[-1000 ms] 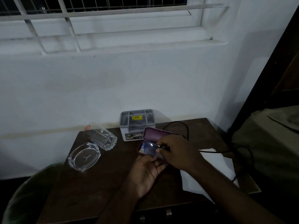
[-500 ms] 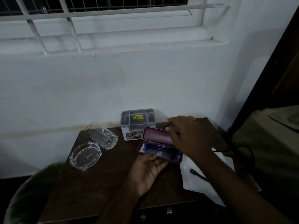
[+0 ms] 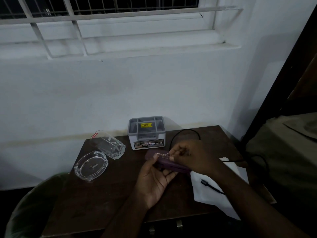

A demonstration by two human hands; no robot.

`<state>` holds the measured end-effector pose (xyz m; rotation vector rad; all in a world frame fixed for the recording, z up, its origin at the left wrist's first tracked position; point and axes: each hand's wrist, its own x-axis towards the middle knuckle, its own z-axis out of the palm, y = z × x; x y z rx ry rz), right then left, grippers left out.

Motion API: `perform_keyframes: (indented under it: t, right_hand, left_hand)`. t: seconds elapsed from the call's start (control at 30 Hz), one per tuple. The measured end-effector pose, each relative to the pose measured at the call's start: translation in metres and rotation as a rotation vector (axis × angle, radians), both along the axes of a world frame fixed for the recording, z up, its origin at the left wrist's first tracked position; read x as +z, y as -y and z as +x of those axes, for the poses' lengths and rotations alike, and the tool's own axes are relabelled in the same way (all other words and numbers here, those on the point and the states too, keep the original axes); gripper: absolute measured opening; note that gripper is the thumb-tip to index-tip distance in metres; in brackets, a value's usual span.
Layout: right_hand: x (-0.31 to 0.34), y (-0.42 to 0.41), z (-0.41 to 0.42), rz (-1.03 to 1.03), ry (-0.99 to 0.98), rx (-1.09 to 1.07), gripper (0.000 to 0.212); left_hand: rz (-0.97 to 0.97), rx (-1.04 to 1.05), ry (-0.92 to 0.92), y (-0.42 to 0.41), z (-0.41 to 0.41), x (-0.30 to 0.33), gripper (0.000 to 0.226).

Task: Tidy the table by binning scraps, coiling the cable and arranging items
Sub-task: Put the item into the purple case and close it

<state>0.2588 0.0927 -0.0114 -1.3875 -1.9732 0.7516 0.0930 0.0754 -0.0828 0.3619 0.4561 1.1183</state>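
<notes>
Your left hand (image 3: 155, 177) cups one closed purple case (image 3: 164, 160) from below; your right hand (image 3: 190, 156) clamps its lid. One cable (image 3: 212, 187) lies right of your hands, two glass pieces left: a tumbler (image 3: 109, 145) and an ashtray (image 3: 91, 165).

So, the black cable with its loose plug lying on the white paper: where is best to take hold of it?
Probably pinch the cable just behind its plug, coming from above: that end lies free and flat on the paper. The rest runs under the right hand.
</notes>
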Motion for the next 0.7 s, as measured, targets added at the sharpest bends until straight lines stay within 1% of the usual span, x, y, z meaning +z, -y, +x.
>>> perform_keyframes:
  t: [0.1,0.17,0.23,0.3,0.53,0.63,0.7]
  right_hand:
    - [-0.007,0.001,0.003,0.000,-0.043,-0.037,0.026]
    - [-0.009,0.000,0.005,-0.098,-0.048,-0.088,0.040]
    - [-0.011,-0.001,0.006,-0.250,-0.109,-0.077,0.036]
    - [-0.012,-0.002,0.006,-0.324,-0.192,-0.061,0.028]
    - [-0.013,0.000,0.004,-0.344,-0.263,-0.052,0.022]
    - [-0.013,-0.001,0.004,-0.325,-0.223,-0.058,0.021]
    - [-0.013,0.000,0.005,-0.298,-0.157,-0.060,0.028]
  left_hand:
    - [-0.036,0.032,-0.042,0.000,0.003,0.003,0.047]
    - [-0.059,0.054,-0.052,0.000,0.003,0.003,0.043]
    - [-0.068,0.071,-0.061,0.000,0.003,0.003,0.048]
    - [-0.067,0.082,-0.074,0.001,0.003,0.004,0.053]
    - [-0.083,0.095,-0.096,0.003,0.003,0.005,0.053]
    - [-0.086,0.087,-0.082,0.002,0.002,0.005,0.053]
    - [-0.082,0.070,-0.082,0.002,0.002,0.006,0.054]
